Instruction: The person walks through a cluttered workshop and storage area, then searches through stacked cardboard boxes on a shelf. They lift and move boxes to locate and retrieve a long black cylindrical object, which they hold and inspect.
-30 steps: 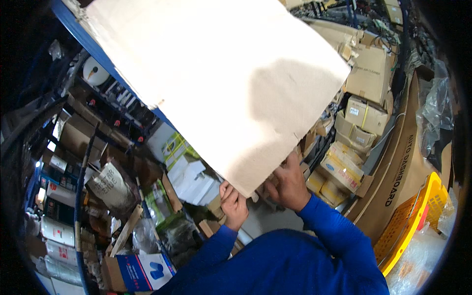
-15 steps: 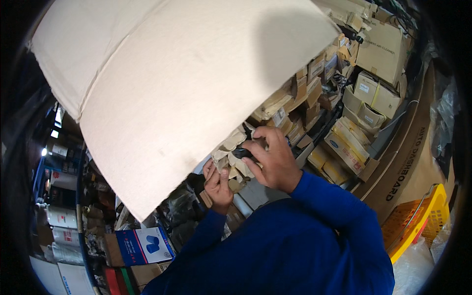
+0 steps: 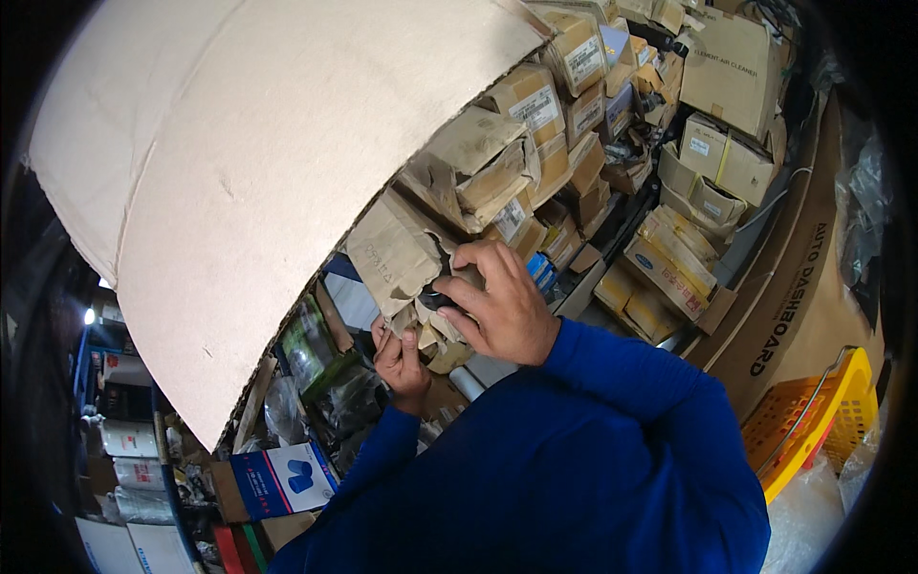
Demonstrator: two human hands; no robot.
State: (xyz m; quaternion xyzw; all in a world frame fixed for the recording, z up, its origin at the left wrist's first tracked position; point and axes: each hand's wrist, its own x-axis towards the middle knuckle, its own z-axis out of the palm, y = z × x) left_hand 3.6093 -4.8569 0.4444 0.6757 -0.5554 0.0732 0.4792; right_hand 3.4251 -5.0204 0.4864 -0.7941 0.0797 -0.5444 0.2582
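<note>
My right hand (image 3: pixel 497 306) is closed around a small dark object (image 3: pixel 436 300) pressed against a torn brown paper-wrapped parcel (image 3: pixel 397 256) in a heap of cardboard boxes. Just below it, my left hand (image 3: pixel 402 356) pinches the parcel's ragged lower edge. Both arms wear blue sleeves. A large sheet of brown cardboard (image 3: pixel 249 182) hangs over the upper left and hides what lies behind it.
Stacked small cardboard boxes (image 3: pixel 564 115) fill the shelf to the upper right. A tall brown carton (image 3: pixel 794 316) leans at the right beside a yellow plastic basket (image 3: pixel 813 421). A blue and white box (image 3: pixel 282 478) and plastic-bagged items (image 3: pixel 316 354) lie at the lower left.
The big cardboard sheet has swung up and to the left, uncovering the boxes. Both hands have left its edge and come onto the torn paper parcel.
</note>
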